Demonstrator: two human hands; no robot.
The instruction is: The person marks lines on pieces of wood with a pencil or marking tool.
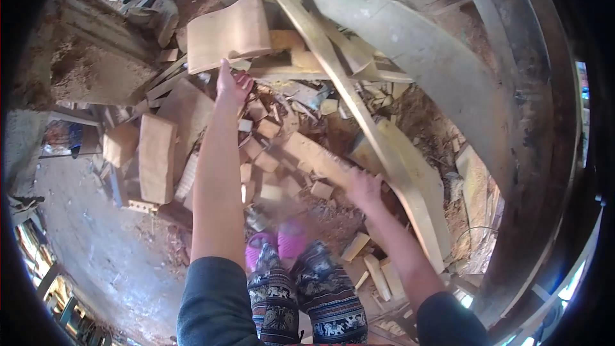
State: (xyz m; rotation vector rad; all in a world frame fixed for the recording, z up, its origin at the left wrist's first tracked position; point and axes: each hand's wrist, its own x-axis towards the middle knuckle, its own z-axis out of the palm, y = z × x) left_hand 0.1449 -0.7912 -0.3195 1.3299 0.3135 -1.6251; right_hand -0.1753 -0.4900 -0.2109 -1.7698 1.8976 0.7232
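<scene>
My left hand (pixel 234 84) reaches forward, its thumb at the near edge of a wide, curved wooden block (pixel 225 33). The fingers of that hand are loosely bent and apart, below the block rather than wrapped round it. On the right, my right hand (pixel 364 188), slightly blurred, is closed round the near end of a long, narrow wooden piece (pixel 312 156). This piece slants up to the left above small wood offcuts (pixel 267 161). A thick wooden block (pixel 157 157) stands to the left of my left forearm.
A long, pale curved timber (pixel 359 106) runs diagonally just beyond my right hand. Large grey curved boards (pixel 410 45) lie at the upper right. Concrete floor (pixel 109 230) spreads on the left. Pink sandals (pixel 292 241) are on my feet, close to the offcuts.
</scene>
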